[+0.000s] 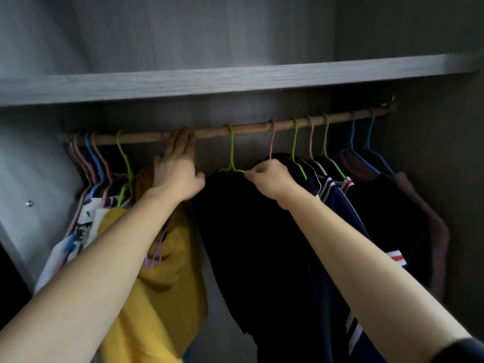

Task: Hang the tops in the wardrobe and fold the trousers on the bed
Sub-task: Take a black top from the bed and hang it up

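Two bare forearms enter from 7 and 5 o'clock and reach up into the wardrobe. We record the left hand (175,163) with fingers straight, its tips laid against the round wooden rail (251,128). Whether it also holds a hook there, we cannot tell. The right hand (269,179) pinches the shoulder wire of a green wire hanger (231,153) between thumb and curled fingers.

That hanger carries the black top (248,231), which hangs straight down toward 6 o'clock beneath the right hand. Its hook sits over the rail at 11 o'clock from that hand and close to 3 o'clock from the left fingertips. The rail's long axis runs roughly 8 to 2 o'clock, rising rightward. The right hand is the nearer to the hanger. In our judgement the coming move is a slide or settling along this axis.

Obstructions noted:
- A yellow garment (162,284) hangs below the left hand, with a purple hanger (154,258) dangling against it.
- A navy top with white stripes (332,205) hangs just beside the black top at 3 o'clock, and a maroon garment (424,218) lies beyond it.
- The grey shelf (235,77) lies close above the rail at 12 o'clock, limiting lift.

No trousers or bed are in view.
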A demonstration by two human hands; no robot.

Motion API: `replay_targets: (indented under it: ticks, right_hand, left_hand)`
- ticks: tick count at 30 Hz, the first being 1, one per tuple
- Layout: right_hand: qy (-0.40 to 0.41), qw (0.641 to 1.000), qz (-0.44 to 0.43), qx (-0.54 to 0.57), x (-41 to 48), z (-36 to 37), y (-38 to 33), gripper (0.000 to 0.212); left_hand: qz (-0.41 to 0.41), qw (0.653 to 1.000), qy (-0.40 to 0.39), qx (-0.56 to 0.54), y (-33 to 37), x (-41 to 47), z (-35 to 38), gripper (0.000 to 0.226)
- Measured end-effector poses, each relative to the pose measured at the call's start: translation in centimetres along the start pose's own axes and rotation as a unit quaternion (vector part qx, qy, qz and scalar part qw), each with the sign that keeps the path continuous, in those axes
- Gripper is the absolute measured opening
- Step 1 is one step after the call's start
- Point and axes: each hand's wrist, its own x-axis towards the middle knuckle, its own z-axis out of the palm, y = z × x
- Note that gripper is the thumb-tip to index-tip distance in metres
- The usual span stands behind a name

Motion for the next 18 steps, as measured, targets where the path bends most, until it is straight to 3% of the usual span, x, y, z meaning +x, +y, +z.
replay_targets:
  ticks: [4, 7, 9, 11, 15, 18]
  right_hand:
    - [-0.109, 0.988, 0.082, 0.075, 0.1, 0.7, 0.2, 0.034]
    - [-0.157, 0.98, 0.089, 0.085, -0.9, 0.6, -0.1, 0.045]
    - [-0.106, 0.993, 0.054, 0.024, -1.5, 0.3, 0.1, 0.058]
    - [-0.021, 1.0, 0.013, 0.003, -2.6, -0.4, 0.0, 0.057]
    - [0.064, 0.987, 0.01, 0.146, -5.2, -2.5, 0.5, 0.044]
    - [0.157, 0.986, -0.032, 0.039, -8.7, -4.4, 2.5, 0.035]
  left_hand:
    - [0.005, 1.0, -0.017, -0.025, -0.4, -0.1, -0.5, 0.089]
    - [0.004, 0.997, -0.056, -0.055, -1.0, 0.1, -1.2, 0.086]
    - [0.004, 0.994, -0.086, -0.07, -1.3, 0.2, -2.1, 0.083]
    - [-0.004, 0.993, -0.089, -0.078, -1.0, 0.1, -3.0, 0.074]
    - [-0.021, 0.992, 0.02, -0.127, 1.3, -2.7, -4.3, 0.051]
    - [0.032, 0.98, 0.106, -0.167, 3.7, -7.2, -4.4, 0.053]
